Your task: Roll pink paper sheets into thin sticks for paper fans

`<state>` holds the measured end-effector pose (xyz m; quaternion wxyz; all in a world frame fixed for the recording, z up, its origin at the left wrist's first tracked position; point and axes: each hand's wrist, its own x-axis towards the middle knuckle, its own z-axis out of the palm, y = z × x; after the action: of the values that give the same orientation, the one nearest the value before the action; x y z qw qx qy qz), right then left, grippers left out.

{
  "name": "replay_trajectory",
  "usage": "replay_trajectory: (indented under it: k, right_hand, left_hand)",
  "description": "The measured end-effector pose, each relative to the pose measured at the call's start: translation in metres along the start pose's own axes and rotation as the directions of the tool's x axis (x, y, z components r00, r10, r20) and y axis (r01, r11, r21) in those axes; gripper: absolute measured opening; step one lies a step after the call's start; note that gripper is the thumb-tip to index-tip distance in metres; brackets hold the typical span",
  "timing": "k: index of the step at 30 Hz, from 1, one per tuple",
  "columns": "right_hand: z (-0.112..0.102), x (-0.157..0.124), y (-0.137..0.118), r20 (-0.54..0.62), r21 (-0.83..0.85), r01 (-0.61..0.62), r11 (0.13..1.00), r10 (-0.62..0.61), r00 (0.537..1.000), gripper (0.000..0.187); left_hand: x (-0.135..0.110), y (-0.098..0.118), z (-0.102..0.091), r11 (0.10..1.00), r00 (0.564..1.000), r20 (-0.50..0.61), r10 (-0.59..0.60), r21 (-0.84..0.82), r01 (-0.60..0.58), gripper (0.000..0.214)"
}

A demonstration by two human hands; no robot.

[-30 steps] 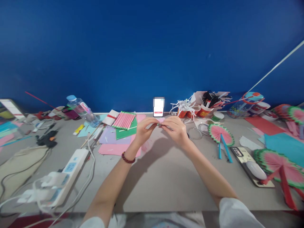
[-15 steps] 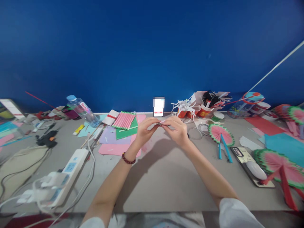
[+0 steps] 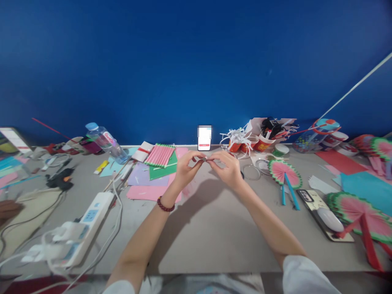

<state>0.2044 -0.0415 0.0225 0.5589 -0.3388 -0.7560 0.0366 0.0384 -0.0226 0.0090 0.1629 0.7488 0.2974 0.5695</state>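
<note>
In front of the propped phone (image 3: pixel 204 139), my left hand (image 3: pixel 187 165) and my right hand (image 3: pixel 228 165) meet fingertip to fingertip above the table. Both are closed in a pinch on a small pale piece (image 3: pixel 206 158), mostly covered by the fingers; its kind cannot be made out. Left of my left hand lies a pleated pink paper (image 3: pixel 161 155) with green edges, on a green sheet (image 3: pixel 169 168). A pink and green paper fan (image 3: pixel 285 173) with blue handles lies to the right of my right hand.
Along the left are a white power strip (image 3: pixel 92 222), a tilted water bottle (image 3: pixel 108 141) and a black glue gun (image 3: pixel 60 179). Another person's hand (image 3: pixel 9 209) shows at the left edge. Right are red cups (image 3: pixel 263 143), a phone under a white mouse (image 3: pixel 330 219) and a larger fan (image 3: pixel 364 212).
My fingertips have shifted slightly around the small piece, and less of it shows. Another person's hand has come into view at the left edge.
</note>
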Motion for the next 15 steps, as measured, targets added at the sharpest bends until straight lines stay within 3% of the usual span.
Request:
replay_trajectory:
  k: [15]
  right_hand:
    - [0.0021, -0.0028, -0.0004, 0.029, 0.050, -0.155, 0.987, 0.153, 0.988, 0.005]
  left_hand:
    - [0.0004, 0.0012, 0.0013, 0.999, 0.999, 0.010, 0.050, 0.004, -0.050, 0.012]
